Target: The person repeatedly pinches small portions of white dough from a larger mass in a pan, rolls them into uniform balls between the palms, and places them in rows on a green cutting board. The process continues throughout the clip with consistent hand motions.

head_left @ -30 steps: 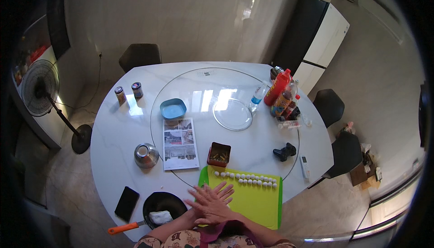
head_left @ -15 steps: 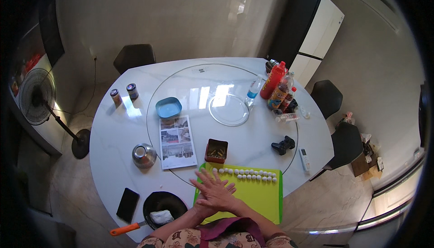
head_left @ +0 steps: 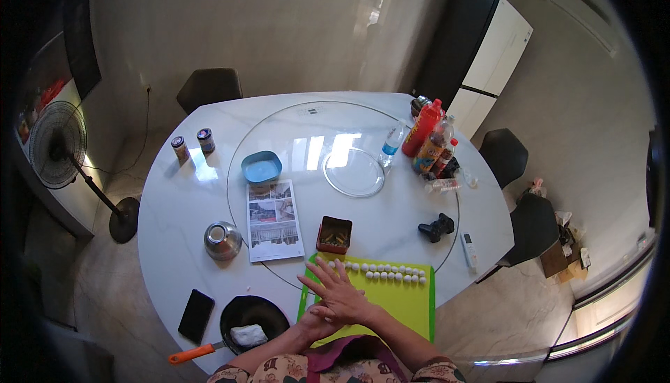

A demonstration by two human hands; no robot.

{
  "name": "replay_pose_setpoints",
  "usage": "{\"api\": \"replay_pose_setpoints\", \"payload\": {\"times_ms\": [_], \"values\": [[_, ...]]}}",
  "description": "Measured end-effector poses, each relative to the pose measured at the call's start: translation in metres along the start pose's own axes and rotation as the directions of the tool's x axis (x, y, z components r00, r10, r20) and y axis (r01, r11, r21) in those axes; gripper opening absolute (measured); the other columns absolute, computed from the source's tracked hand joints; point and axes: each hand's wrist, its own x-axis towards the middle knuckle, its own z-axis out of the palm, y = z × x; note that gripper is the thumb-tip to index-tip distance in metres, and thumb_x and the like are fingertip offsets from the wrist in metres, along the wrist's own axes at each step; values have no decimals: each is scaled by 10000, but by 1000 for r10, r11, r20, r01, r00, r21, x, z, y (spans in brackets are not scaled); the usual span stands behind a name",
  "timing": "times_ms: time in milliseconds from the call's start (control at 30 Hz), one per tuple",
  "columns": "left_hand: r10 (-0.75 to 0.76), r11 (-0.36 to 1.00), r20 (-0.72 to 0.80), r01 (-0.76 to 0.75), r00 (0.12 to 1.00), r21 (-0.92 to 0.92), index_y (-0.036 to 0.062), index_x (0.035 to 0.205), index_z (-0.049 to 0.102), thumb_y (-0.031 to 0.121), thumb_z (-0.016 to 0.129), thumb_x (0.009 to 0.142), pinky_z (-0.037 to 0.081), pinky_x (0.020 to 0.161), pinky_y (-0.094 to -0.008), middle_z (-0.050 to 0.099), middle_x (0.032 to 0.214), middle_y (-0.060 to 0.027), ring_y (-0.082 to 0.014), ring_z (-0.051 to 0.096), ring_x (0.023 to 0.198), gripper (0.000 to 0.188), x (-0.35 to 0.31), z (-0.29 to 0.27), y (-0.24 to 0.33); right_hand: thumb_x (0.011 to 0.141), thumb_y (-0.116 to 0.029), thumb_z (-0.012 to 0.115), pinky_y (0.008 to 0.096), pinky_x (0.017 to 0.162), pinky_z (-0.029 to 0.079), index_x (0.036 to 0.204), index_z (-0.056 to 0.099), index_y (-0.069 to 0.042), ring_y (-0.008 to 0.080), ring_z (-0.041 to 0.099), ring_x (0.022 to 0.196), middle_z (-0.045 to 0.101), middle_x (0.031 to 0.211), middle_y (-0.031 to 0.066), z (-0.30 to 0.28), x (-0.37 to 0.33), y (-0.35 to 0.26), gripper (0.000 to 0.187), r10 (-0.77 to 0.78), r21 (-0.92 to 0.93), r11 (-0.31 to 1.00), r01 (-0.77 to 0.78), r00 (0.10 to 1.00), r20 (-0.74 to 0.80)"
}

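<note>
Over the left part of the yellow-green cutting board (head_left: pixel 398 306), my right hand (head_left: pixel 342 298) lies flat across my left hand (head_left: pixel 317 323), palm to palm. The right fingers are spread and stretched toward the upper left. My left hand is underneath, apparently flat, its fingers mostly covered. Whether anything sits between the palms is hidden. Small white balls (head_left: pixel 395 272) line the board's far edge in two rows. Just beyond stands a dark red square tin (head_left: pixel 335 235) with small brownish pieces inside. Left of my forearm, a black frying pan (head_left: pixel 264 311) with an orange handle holds a white lump (head_left: pixel 248 335).
A black phone (head_left: pixel 196 317), metal bowl (head_left: pixel 222 240), printed sheet (head_left: pixel 274 224) and blue dish (head_left: pixel 262 167) lie to the left. A game controller (head_left: pixel 437 228), remote control (head_left: pixel 470 252) and several bottles (head_left: pixel 427 131) stand or lie to the right on the marble table (head_left: pixel 174 222).
My right hand has shifted slightly to the right and turned over the left one, its fingers more spread. The objects on the table stay where they were.
</note>
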Motion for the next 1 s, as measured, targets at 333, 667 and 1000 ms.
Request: {"api": "replay_pose_setpoints", "payload": {"times_ms": [333, 667, 1000], "values": [[123, 975, 105, -100, 987, -201, 137, 1536, 108, 760, 264, 881, 112, 1176, -516, 119, 1576, -200, -383, 125, 1454, 918, 17, -13, -5, 888, -656, 381, 612, 1133, 67, 1505, 303, -208, 351, 134, 1467, 189, 1578, 147, 23, 3, -38, 767, -178, 93, 980, 177, 984, 5], [145, 980, -65, -134, 987, 147, 163, 1539, 107, 749, 245, 894, 151, 1167, -519, 129, 1575, -207, -389, 154, 1448, 882, 17, 0, 8, 897, -701, 328, 602, 1139, 56, 1497, 313, -188, 369, 143, 1459, 216, 1566, 150, 17, 6, -44, 790, -255, 134, 959, 250, 967, 24], [143, 975, -46, -133, 989, 181, 147, 1538, 99, 723, 236, 908, 124, 1171, -510, 122, 1574, -215, -393, 139, 1452, 865, 10, 18, 9, 872, -661, 443, 608, 1136, 85, 1498, 316, -183, 364, 152, 1459, 218, 1564, 164, 8, 11, -41, 798, -235, 32, 972, 233, 969, 79]]}}
